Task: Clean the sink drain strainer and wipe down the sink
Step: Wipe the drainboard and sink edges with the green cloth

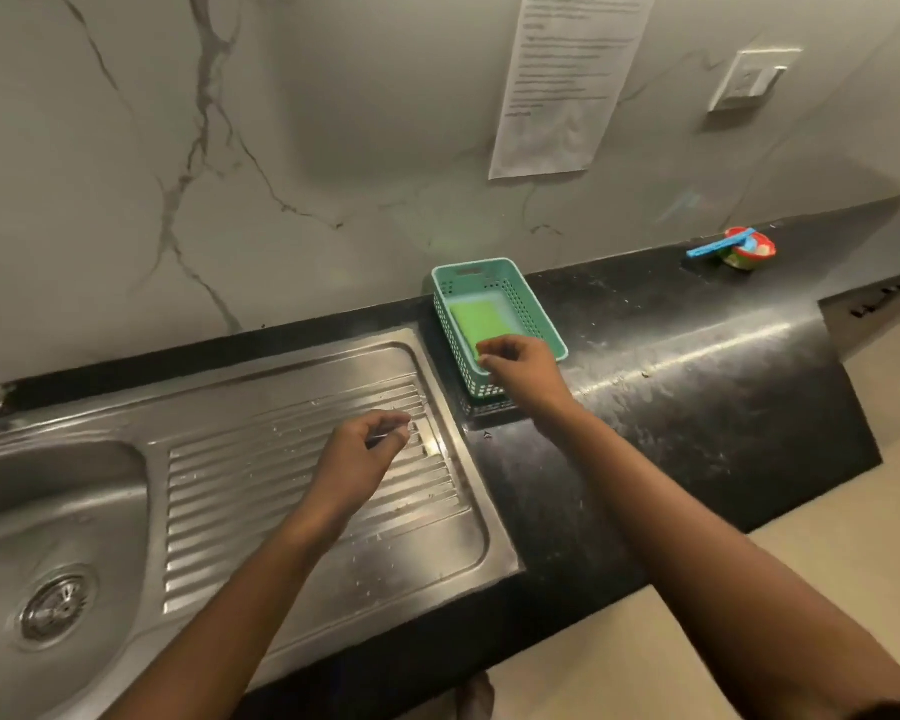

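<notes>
The right hand (523, 363) is reaching into the green basket (546, 324), fingers pinching toward the sponge (476, 319); the left hand (365, 449), loosely curled, is hovering over the drainboard (261, 491), possibly holding something thin. The strainer (53, 608) is sitting far left of both hands. A careless pull risks tipping the basket off the counter (671, 356).

Both forearms were bare from wrist to elbow, with no sleeves, watch, bracelet or rings showing. The left hand (357, 452) and right hand (523, 363) wore no gloves; the fingernails looked short and unpainted.
</notes>
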`<state>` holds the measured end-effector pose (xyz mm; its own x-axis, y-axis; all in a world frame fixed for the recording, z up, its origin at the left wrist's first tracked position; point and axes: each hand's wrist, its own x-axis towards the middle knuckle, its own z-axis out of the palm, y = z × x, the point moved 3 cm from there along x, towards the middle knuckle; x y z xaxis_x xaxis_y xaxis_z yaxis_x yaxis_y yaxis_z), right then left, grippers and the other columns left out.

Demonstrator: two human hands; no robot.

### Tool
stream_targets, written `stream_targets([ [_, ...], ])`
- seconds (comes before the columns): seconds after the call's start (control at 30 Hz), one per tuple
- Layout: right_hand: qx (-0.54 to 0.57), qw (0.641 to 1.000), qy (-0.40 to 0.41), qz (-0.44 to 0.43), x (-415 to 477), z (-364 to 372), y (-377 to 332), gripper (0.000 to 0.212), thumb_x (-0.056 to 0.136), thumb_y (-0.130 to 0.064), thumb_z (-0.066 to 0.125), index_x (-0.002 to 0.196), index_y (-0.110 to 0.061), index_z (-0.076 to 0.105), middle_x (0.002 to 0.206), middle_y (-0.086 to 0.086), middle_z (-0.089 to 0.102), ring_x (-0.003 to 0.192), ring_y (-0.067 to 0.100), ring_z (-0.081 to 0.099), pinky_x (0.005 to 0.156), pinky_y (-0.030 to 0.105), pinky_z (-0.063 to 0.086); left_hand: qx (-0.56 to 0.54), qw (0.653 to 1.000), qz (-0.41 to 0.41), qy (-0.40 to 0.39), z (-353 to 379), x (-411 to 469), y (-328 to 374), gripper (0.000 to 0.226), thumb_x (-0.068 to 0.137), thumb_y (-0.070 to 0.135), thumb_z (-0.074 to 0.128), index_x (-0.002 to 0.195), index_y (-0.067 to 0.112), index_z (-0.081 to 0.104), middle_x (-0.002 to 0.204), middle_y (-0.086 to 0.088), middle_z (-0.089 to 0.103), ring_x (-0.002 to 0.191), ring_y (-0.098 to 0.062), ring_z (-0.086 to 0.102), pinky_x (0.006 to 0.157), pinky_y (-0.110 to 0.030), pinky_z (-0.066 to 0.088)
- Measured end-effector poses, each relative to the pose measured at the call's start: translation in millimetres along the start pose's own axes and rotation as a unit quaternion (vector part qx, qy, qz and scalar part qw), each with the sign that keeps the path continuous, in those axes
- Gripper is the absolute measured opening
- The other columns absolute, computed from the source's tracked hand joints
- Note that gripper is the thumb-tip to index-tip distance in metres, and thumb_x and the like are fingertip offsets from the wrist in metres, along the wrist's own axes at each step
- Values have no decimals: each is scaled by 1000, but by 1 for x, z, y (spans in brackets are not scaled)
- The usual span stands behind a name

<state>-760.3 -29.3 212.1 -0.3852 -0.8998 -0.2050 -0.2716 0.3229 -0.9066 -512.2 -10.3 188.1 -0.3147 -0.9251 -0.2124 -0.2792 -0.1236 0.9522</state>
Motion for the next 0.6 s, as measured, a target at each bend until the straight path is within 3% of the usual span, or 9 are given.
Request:
stream_targets([
  [0.17,-184,981,-38,-40,78,-11,-2,33,93,-4,64,123,-9,75,123,10,75,114,26,70,103,44,56,-25,998,-19,58,25,10,2,18,99,18,67,112,27,74,114,8,75,108,-7,69,90,-24,54],
  [0.33,-369,913,-174,-28,114,5,17,37,100,-16,57,134,-11,69,138,14,67,124,33,63,107,36,48,-25,995,-29,88,45,17,2,18,99,14,67,111,25,75,112,3,76,107,-12,70,93,-29,56],
  [0.47,-435,868,-240,9,128,19,33,57,110,-41,41,144,2,55,148,23,56,134,39,55,114,43,43,-23,994,-41,103,46,22,-1,17,99,20,67,108,33,74,111,7,76,106,-8,70,93,-28,56],
  [0.6,-454,860,-234,12,140,25,41,59,109,-41,41,146,5,49,151,25,52,136,40,52,113,43,43,-23,989,-55,132,38,25,-7,18,99,23,67,114,28,75,113,7,76,110,-9,69,94,-30,55],
])
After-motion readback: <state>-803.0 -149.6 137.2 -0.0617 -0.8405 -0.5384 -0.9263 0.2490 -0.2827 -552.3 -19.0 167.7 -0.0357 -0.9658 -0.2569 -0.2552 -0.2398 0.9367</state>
